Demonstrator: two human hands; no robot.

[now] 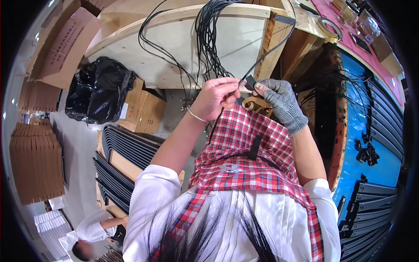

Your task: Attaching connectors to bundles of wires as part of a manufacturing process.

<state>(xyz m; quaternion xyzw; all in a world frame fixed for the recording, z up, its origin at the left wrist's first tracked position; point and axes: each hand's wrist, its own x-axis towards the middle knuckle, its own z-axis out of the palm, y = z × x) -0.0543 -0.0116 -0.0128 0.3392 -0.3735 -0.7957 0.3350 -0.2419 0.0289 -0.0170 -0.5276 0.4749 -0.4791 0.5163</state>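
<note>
My bare left hand (217, 98), with a thin bracelet at the wrist, is closed in a pinch on a black cable (257, 62). One stretch of the cable rises toward the upper right, and a dark end hangs below the hand. Close beside it, my right hand (280, 101) wears a grey fingerless glove. Its thumb and fingers grip a small flat dark piece (250, 82) whose kind I cannot make out. The cable passes right by this piece; whether they are joined is unclear. Just under the right fingers shows a tan ring-shaped roll (248, 104), partly hidden.
A bundle of black cables (204, 32) drapes over the wooden bench (242, 39) ahead. To the right, a blue surface (349, 144) carries dark metal strips (371, 198). Cardboard boxes (67, 48), a black plastic bag (100, 89) and stacked dark frames (126, 148) stand left. Another person (94, 231) is lower left.
</note>
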